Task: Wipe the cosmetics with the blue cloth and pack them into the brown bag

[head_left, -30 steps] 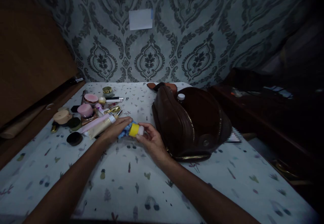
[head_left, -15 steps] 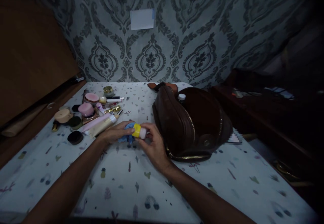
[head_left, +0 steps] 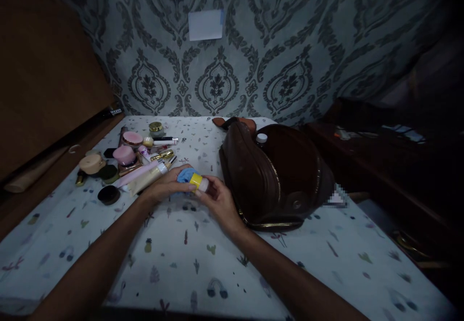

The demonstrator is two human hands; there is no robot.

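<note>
Between my two hands is a small bottle [head_left: 196,181] with a yellow band and a pale end pointing right. My left hand [head_left: 165,186] is closed round a crumpled blue cloth [head_left: 186,174] and the bottle's left part, thumb lying on the yellow band. The fingers of my right hand [head_left: 220,202] grip the pale end; some of the fingertips are hidden behind it. Just right of my right hand stands a brown leather bag [head_left: 250,176], its zip open and a white-capped bottle [head_left: 261,139] showing at the top. A cream tube [head_left: 147,180] lies close to my left wrist.
Several cosmetics crowd the left of the patterned tablecloth [head_left: 174,253]: a pink jar [head_left: 124,155], a beige round case [head_left: 91,164], a black lid [head_left: 108,195] and a gold-lidded jar [head_left: 155,127]. A papered wall [head_left: 217,79] bounds the back; dark furniture [head_left: 362,152] stands right.
The bottle has tilted, its pale end now pointing slightly lower, and the blue cloth sits a little higher around it. My right fingers have shifted on the pale end. The view has moved slightly.
</note>
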